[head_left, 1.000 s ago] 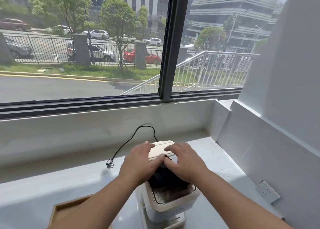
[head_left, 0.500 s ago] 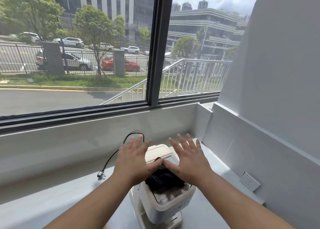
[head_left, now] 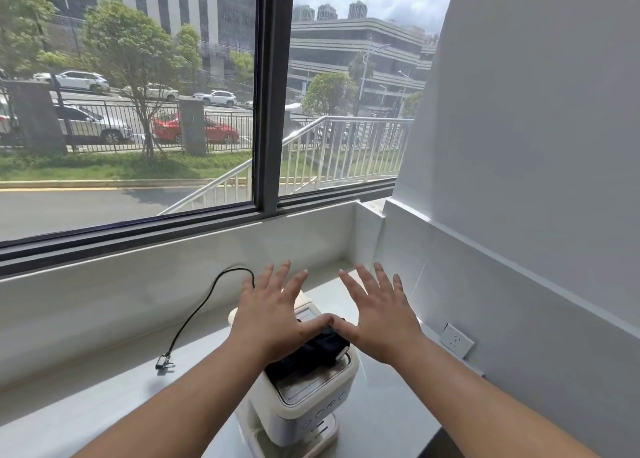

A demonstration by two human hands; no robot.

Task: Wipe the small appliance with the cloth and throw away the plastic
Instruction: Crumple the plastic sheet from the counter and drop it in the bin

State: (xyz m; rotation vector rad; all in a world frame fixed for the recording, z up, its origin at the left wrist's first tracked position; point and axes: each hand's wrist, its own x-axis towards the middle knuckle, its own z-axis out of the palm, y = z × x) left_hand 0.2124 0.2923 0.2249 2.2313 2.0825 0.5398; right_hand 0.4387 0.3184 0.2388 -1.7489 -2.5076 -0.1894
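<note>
1. The appliance point(head_left: 304, 398) stands on the white counter point(head_left: 104, 398), below the window point(head_left: 138, 111) and near the right-hand wall.
2. Body: cream-white and box-shaped with rounded corners. A wider upper section sits on a narrower base.
3. Top: a metallic plate occupies the near side. A beige lid panel occupies the far side, partly hidden by the hands.
4. Front: a row of small round buttons runs under the top rim, and there are slots lower down on the base.
5. A dark cloth point(head_left: 308, 352) lies bunched on the appliance top, between the plate and the lid panel.
6. The left hand point(head_left: 268, 315) hovers over the far left of the appliance. Grip: fingers straight and spread, nothing held.
7. The right hand point(head_left: 381, 319) hovers just right of the appliance. Grip: fingers straight and spread, nothing held.
8. The thumb tips meet at the far edge of the cloth. Whether they press on it cannot be told.
9. A black cord point(head_left: 197, 312) loops from behind the left hand to a plug point(head_left: 164, 362) lying on the counter, left of the appliance.
10. A white socket point(head_left: 456, 340) sits on the right wall, well apart from the plug.
</note>
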